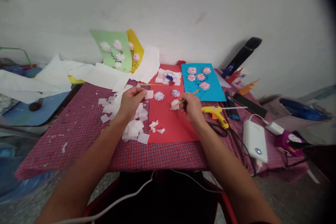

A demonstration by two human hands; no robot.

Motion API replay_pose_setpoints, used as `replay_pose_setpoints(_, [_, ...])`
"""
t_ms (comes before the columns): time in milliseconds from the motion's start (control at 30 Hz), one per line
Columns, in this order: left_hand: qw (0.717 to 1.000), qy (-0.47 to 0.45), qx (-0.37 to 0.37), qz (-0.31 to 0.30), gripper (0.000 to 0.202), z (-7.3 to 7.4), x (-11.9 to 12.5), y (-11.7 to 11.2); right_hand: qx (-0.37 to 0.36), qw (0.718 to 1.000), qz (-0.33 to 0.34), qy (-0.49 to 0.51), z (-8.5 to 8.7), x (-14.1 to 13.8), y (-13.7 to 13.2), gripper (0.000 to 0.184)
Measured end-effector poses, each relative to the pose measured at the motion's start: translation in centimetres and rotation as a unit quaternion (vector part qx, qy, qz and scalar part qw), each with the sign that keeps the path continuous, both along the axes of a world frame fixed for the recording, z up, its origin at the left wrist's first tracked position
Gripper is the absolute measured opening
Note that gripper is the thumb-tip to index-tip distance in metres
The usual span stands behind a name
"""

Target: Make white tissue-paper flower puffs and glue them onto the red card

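1. While I am sitting at the table [78, 126] with its red checked cloth, a white wall [183, 14] is rising behind it, and large white paper sheets [52, 78] are trailing off its far left corner.
2. Finished-looking cards are lining the far side: a green card [111, 50] and a yellow card [135, 52] are leaning on the wall, and a blue card [199, 80] is lying flat, each showing pale paper flowers on drawn stems.
3. A red card [173, 127] is lying mid-table, with white tissue squares [133, 129] heaped across its left edge. Those squares are remaining unshaped, while small paper rosettes [159, 96] are sitting formed on the card.
4. A yellow hot glue gun [215, 113] is lying just past my right hand, and a white power bank [255, 140] is sitting farther right, crowding that side. My open room is lying on the red card between my hands.
5. My left hand [130, 103] is bunching over the tissue with its fingers [140, 92] closed, though I cannot tell whether they are pinching a square.
6. My right hand [193, 108] is clenching a thin wooden stick [185, 98], with a white tissue piece [174, 104] sitting at its tip, just above the red card.
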State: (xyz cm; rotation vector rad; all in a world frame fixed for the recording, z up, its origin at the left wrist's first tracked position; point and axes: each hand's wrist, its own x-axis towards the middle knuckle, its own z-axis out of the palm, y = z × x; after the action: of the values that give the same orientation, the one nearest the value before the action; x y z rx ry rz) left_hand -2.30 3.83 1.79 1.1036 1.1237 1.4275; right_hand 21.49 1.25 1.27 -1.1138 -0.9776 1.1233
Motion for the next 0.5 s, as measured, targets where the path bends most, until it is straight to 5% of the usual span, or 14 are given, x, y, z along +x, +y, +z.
replay_pose_setpoints(500, [1.000,-0.002,0.000,-0.007,0.017,-0.15,-0.04,-0.04,-0.015,0.999,0.032,0.014,0.11,-0.48,-0.20,0.014])
